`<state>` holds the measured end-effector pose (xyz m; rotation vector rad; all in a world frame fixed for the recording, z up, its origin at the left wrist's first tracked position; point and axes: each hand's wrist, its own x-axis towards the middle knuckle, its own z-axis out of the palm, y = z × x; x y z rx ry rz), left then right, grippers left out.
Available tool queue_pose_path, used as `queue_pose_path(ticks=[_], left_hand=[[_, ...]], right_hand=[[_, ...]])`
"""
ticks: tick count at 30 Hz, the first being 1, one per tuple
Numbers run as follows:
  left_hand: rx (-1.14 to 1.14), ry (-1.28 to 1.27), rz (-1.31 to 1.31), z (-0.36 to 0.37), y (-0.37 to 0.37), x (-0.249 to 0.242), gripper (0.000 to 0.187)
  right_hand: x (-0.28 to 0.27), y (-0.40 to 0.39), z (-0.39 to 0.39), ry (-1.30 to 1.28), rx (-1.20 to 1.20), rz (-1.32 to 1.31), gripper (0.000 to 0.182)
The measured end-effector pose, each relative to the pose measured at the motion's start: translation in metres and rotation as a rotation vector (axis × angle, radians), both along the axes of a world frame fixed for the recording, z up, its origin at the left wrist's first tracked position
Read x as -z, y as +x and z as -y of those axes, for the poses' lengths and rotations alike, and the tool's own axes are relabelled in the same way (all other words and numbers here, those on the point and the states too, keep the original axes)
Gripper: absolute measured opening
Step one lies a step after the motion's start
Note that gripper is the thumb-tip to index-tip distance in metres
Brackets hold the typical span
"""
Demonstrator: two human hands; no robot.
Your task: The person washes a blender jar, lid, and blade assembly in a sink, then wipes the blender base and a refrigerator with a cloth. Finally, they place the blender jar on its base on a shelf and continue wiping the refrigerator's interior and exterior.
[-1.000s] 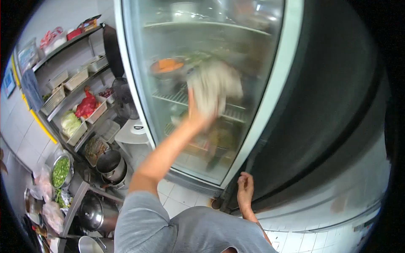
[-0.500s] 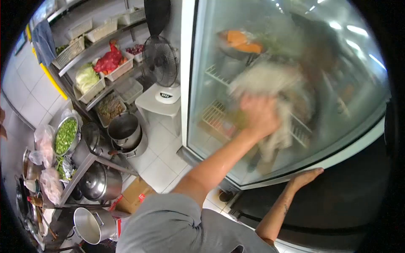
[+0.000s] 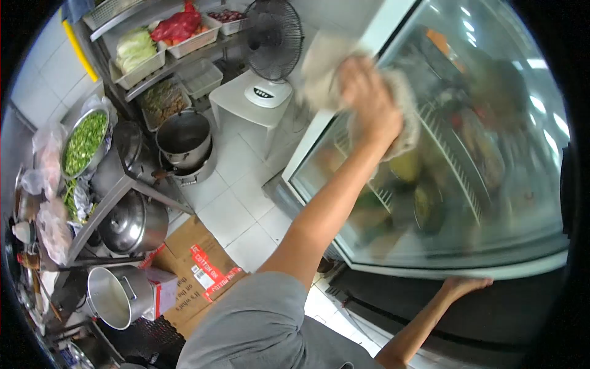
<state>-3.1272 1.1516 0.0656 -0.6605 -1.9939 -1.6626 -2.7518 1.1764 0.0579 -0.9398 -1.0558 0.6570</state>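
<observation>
A pale cloth (image 3: 393, 123) is bunched under the left hand (image 3: 367, 98), whose fingers are closed over it so that the fabric is pressed flat against the glass door (image 3: 479, 184) of a display fridge. The cloth lies at the door's upper left corner, overlapping the white door frame (image 3: 375, 37), where glass and frame meet. The arm is stretched out nearly straight, presumably so that weight can be put behind the cloth.

The right hand (image 3: 464, 285) is laid open, palm down and fingers spread, on the lower edge of the door; nothing is held in it. This placement is judged to steady the door against the push from the other hand.

Behind the glass, wire shelves (image 3: 452, 160) carrying blurred containers of food can be made out, though their contents cannot be told.

To the left, a fan (image 3: 273, 38) stands on a white stool (image 3: 243, 104). Storage is kept clear of the floor: trays of vegetables (image 3: 138, 52) are set on wall shelving, a bowl of chopped greens (image 3: 83, 142) on the steel table (image 3: 117, 190), and large pots (image 3: 184, 138) beneath and beside it. A flattened cardboard box (image 3: 200, 261) lies on the tiled floor (image 3: 236, 203).
</observation>
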Motion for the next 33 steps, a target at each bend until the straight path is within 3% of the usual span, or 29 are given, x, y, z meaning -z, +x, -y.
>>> queue_pose_path(ticks=[1, 2, 3, 4, 7, 8, 10, 13, 15, 17, 18, 20, 21, 22, 24, 26, 27, 28, 30, 33], left_hand=[[0.047, 0.124, -0.066, 0.016, -0.008, -0.037, 0.062], [0.061, 0.222, -0.072, 0.017, -0.021, -0.047, 0.063], [0.162, 0.166, -0.051, 0.026, -0.032, -0.036, 0.062], [0.262, 0.115, -0.022, 0.034, -0.041, -0.018, 0.062], [0.094, 0.162, -0.042, 0.026, -0.031, 0.136, 0.057], [0.096, 0.117, 0.085, 0.035, -0.010, 0.192, 0.055], [0.124, 0.014, 0.360, 0.059, 0.054, 0.297, 0.051], [0.315, -0.129, 0.838, 0.116, 0.199, 0.388, 0.046], [0.542, -0.126, 1.126, 0.155, 0.294, 0.395, 0.043], [0.771, -0.002, 1.161, 0.178, 0.355, 0.355, 0.039], [0.829, 0.058, 1.063, 0.184, 0.358, 0.314, 0.038], [0.691, 0.145, 0.630, 0.191, 0.282, 0.173, 0.062], [0.527, -0.282, 0.344, 0.162, 0.276, 0.162, 0.071], [0.481, -0.172, 0.336, 0.148, 0.230, 0.130, 0.073], [0.409, -0.161, 0.475, 0.129, 0.161, 0.142, 0.065], [0.327, 0.177, 0.773, 0.106, 0.102, 0.215, 0.051], [0.393, 0.351, 1.078, 0.108, 0.102, 0.263, 0.053], [0.381, 0.385, 1.195, 0.110, 0.112, 0.310, 0.051], [0.316, 0.220, 1.161, 0.124, 0.168, 0.363, 0.048], [0.263, -0.113, 0.844, 0.153, 0.264, 0.339, 0.044]], right_hand=[[-0.006, -0.013, 0.029, -0.059, 0.068, -0.065, 0.076], [-0.007, -0.016, 0.052, -0.092, 0.097, -0.116, 0.079], [0.001, 0.001, 0.063, -0.088, -0.030, -0.221, 0.073], [0.042, 0.066, 0.044, -0.007, -0.137, 0.039, 0.062], [0.103, 0.167, 0.005, 0.011, -0.566, 0.270, 0.054], [0.113, 0.182, -0.003, -0.001, -0.785, 0.247, 0.051], [0.106, 0.163, 0.011, -0.099, -1.136, -0.050, 0.054], [0.100, 0.140, 0.047, -0.195, -1.164, -0.085, 0.063], [0.087, 0.110, 0.082, -0.271, -1.150, -0.087, 0.070], [0.061, 0.052, 0.138, -0.376, -1.061, -0.036, 0.077], [0.056, 0.038, 0.148, -0.399, -1.009, -0.010, 0.079], [0.054, 0.022, 0.159, -0.416, -0.917, 0.023, 0.081], [0.056, 0.023, 0.160, -0.407, -0.873, 0.027, 0.082], [0.057, 0.024, 0.161, -0.388, -0.882, 0.063, 0.081], [0.060, 0.025, 0.156, -0.340, -0.888, 0.145, 0.081], [0.069, 0.030, 0.147, -0.290, -1.015, 0.061, 0.082], [0.070, 0.031, 0.147, -0.279, -1.077, 0.017, 0.081], [0.067, 0.035, 0.148, -0.273, -1.137, -0.018, 0.081], [0.064, 0.028, 0.156, -0.293, -1.104, 0.008, 0.078], [0.067, 0.033, 0.157, -0.375, -1.023, 0.008, 0.079]])
